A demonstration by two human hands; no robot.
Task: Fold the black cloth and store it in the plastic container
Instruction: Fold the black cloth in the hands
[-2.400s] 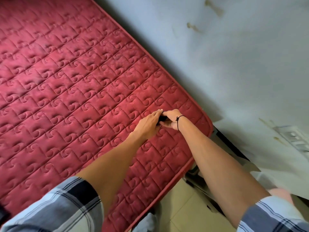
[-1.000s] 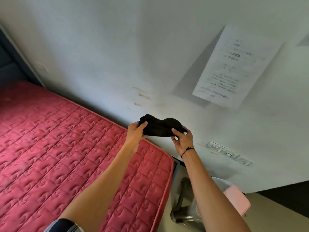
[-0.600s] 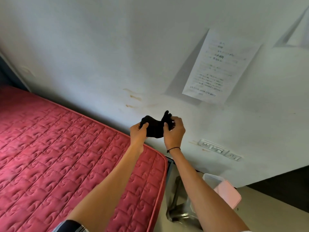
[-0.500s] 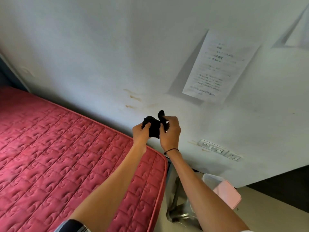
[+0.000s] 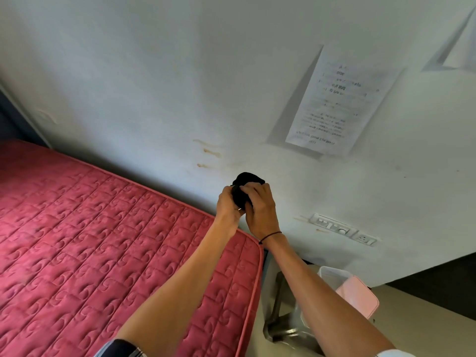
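Note:
The black cloth (image 5: 246, 183) is bunched into a small wad, held up in the air in front of the wall above the mattress corner. My left hand (image 5: 227, 205) grips its left side. My right hand (image 5: 260, 209) wraps over its front, with a thin black band on the wrist. Both hands press close together, and only the cloth's top bulge shows above the fingers. The clear plastic container (image 5: 332, 274) sits low at the right on the floor, partly behind my right forearm, with a pink lid (image 5: 358, 296) leaning at its right side.
A red quilted mattress (image 5: 90, 240) fills the lower left. A pale wall (image 5: 180, 86) carries a taped paper sheet (image 5: 337, 104) and a socket strip (image 5: 342, 229). A metal frame (image 5: 279, 320) stands on the tiled floor between mattress and container.
The hands lifted the cloth off the mattress, held it stretched wide, then brought its ends together. It is now a tight wad with the right hand closed over it.

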